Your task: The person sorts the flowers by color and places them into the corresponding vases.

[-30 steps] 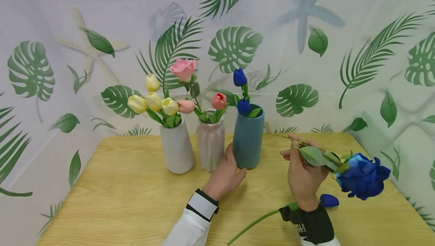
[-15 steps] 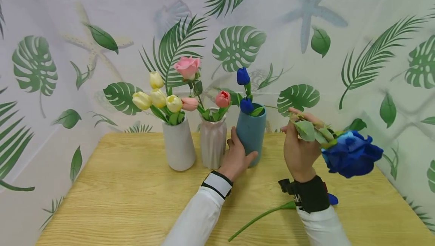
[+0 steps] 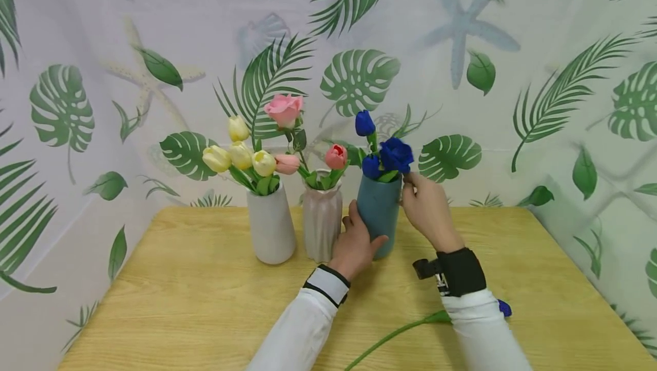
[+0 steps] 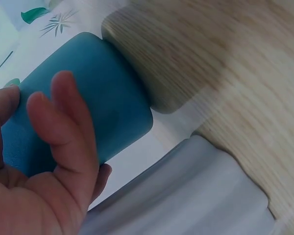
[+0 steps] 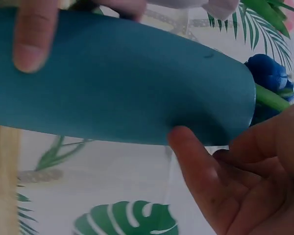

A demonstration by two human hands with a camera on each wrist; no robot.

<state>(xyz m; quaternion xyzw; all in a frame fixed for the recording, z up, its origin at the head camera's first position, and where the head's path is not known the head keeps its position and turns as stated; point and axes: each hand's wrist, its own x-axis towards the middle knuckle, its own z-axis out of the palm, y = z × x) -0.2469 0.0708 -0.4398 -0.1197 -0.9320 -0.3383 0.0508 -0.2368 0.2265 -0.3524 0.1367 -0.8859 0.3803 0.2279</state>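
A teal vase [image 3: 378, 206] holds two blue tulips [image 3: 365, 123] and a blue rose [image 3: 396, 154], whose bloom sits just over the rim. My left hand [image 3: 355, 245] grips the vase low on its left side, thumb across the front; its fingers lie along the wall in the left wrist view. Up at the right of the rim is my right hand [image 3: 427, 207], fingers bent. In the right wrist view one fingertip [image 5: 180, 134] meets the vase wall below the rim. I cannot tell whether the right hand still pinches the rose's stem.
Left of the teal vase stand a pinkish ribbed vase [image 3: 322, 220] with pink flowers and a white vase [image 3: 272, 225] with several pale yellow tulips. A loose blue tulip [image 3: 395, 334] lies on the wooden table [image 3: 205, 314], partly under the right forearm.
My right hand has swung left from beside the vase, and the blue rose it held now stands in the teal vase. My left hand first reached the vase, then stayed on it.
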